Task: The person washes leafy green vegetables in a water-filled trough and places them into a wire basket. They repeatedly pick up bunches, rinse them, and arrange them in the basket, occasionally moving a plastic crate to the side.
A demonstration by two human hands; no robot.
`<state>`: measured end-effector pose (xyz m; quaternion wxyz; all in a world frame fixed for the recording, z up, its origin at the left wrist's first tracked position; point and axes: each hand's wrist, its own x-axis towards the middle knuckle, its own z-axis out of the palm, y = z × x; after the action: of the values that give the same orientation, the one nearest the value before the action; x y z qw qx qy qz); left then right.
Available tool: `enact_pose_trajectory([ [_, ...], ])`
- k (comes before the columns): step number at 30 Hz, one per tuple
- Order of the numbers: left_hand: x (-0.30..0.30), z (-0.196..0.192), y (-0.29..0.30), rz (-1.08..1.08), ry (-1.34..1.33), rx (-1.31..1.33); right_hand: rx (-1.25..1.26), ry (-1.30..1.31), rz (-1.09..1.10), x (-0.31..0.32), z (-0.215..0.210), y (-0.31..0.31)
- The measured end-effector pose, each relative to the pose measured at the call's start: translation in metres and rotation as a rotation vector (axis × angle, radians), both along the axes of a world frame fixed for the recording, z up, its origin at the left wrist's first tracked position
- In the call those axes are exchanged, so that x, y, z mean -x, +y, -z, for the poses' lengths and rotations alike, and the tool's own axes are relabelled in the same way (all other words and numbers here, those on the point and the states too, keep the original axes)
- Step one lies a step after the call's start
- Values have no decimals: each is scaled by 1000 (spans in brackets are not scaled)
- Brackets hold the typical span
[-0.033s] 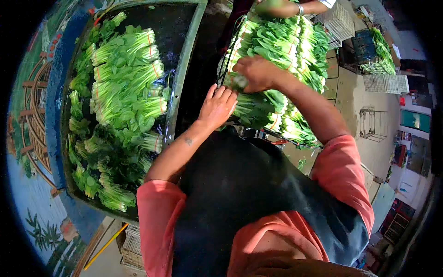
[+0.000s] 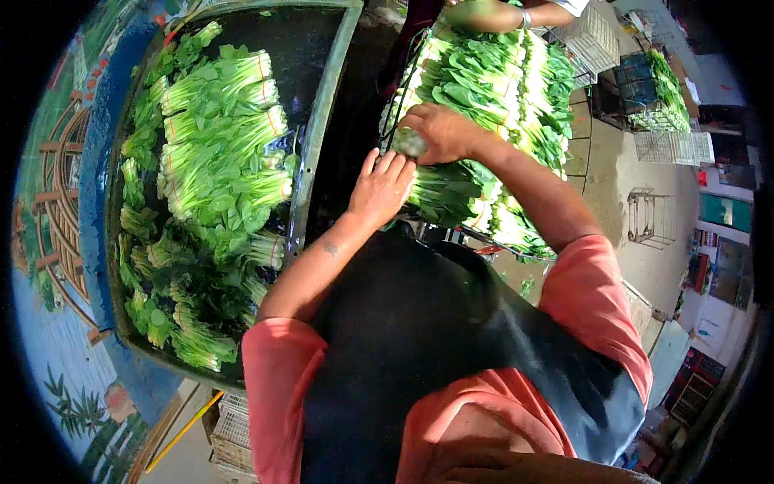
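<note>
My right hand (image 2: pixel 443 133) is closed around the pale stem ends of a bunch of leafy greens (image 2: pixel 409 143) at the left side of a packed wire crate (image 2: pixel 393 121). Close beside it my left hand (image 2: pixel 381 184) rests at the crate's near left corner, fingers stretched out and lying on the edge and greens there. What lies under its palm is hidden. Rows of banded green bunches (image 2: pixel 484 89) fill the crate, pale stems and dark leaves alternating. Shaded leaves (image 2: pixel 443 192) lie just right of my left fingers.
To the left stands a dark water tank (image 2: pixel 322 97) with banded greens (image 2: pixel 222 133) heaped in it. Across the crate, another person's arm (image 2: pixel 548 14) reaches in, its hand blurred. White crates (image 2: pixel 592 40) and a wire cart (image 2: pixel 651 218) stand at right.
My right hand has shifted slightly left and down with the bunch, toward the crate's near left corner. My left hand has hardly moved.
</note>
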<state>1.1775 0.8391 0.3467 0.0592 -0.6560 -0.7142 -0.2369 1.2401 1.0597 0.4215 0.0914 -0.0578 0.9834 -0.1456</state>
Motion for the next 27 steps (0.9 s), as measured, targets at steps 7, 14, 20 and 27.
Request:
enact_pose_trajectory([
  [7,-23,14,-1,137,20,-71,33,-281,544,-18,43,5],
  [14,-57,19,15,158,54,3,173,-16,556,-27,49,-22],
  [20,-69,36,0,139,134,-100,208,53,447,-40,64,-39],
  [27,-12,0,-40,210,-332,-230,180,146,407,-37,97,-36],
])
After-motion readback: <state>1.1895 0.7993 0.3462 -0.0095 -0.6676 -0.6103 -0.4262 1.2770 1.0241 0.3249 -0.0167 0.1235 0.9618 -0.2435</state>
